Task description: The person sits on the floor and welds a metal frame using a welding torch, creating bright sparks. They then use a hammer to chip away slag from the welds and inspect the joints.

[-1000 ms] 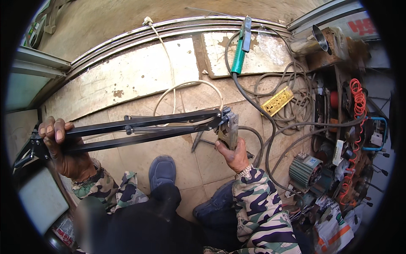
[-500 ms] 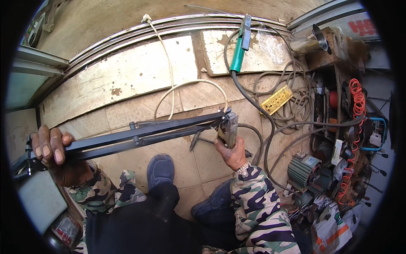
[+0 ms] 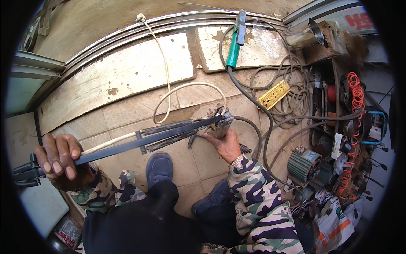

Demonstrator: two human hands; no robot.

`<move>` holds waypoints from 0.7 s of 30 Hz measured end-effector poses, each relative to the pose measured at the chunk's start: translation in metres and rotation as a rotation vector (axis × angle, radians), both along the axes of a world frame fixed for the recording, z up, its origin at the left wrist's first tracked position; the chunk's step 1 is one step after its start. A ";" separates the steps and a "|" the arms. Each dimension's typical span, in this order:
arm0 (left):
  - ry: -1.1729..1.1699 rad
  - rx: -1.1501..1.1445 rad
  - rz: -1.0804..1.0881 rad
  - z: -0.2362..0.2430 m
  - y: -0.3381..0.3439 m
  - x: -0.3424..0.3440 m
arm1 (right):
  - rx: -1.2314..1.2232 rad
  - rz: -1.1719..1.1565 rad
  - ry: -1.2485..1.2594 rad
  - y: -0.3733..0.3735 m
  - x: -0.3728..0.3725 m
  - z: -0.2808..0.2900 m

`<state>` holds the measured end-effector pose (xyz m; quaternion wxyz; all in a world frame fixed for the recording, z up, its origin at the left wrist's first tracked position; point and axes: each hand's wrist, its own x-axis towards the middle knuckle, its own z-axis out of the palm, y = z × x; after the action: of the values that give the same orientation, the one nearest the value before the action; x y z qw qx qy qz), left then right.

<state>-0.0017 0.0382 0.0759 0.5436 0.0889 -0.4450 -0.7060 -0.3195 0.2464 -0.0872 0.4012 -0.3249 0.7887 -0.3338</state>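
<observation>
Across the floor in front of me I hold a black spring-balanced swing arm (image 3: pixel 114 148), like that of a desk lamp, with coil springs along both sides. My left hand (image 3: pixel 61 161) wraps its fingers over the bar near the left joint. At the other end, my right hand (image 3: pixel 226 144) is closed on a grey metal bracket (image 3: pixel 220 128), thumb along it. A cream cable (image 3: pixel 198 84) loops from that end and also shows beside the bar near my left hand. The palm side of both hands is hidden.
A green-handled welding electrode holder (image 3: pixel 235 44) lies on a pale slab beyond. Right of it are a yellow power strip (image 3: pixel 274 95) and coiled cables. An electric motor (image 3: pixel 303 165), an orange coiled hose (image 3: pixel 356 95) and clutter line the right side. A door track (image 3: pixel 169 26) crosses the back.
The swing arm has turned about its length, so one flat bar now faces up with springs either side. More cream cable shows beside it. Both hands keep their hold; the view shifts slightly.
</observation>
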 end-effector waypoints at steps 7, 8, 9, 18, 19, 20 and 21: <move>-0.011 -0.046 -0.177 0.003 -0.001 -0.002 | -0.116 -0.061 0.018 0.007 0.006 -0.043; -0.012 -0.033 -0.167 0.005 0.000 -0.002 | -0.184 -0.068 0.005 0.004 0.007 -0.044; 0.004 -0.028 -0.172 0.004 -0.001 -0.003 | -0.250 -0.078 0.000 0.001 0.005 -0.043; 0.020 -0.034 -0.185 -0.003 0.000 -0.009 | 0.003 0.103 0.104 -0.004 -0.012 0.001; 0.026 -0.069 -0.214 -0.004 -0.001 -0.007 | -0.027 0.219 0.205 0.003 -0.017 -0.004; 0.033 -0.106 -0.253 -0.001 -0.006 -0.009 | -0.058 0.325 0.309 0.016 -0.029 -0.007; 0.021 -0.119 -0.354 -0.003 -0.013 -0.009 | -0.068 0.431 0.429 0.031 -0.045 -0.007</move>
<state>-0.0107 0.0251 0.0733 0.4200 -0.0306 -0.4891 -0.7639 -0.3646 0.2770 -0.0938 0.2759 -0.5611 0.7566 -0.1911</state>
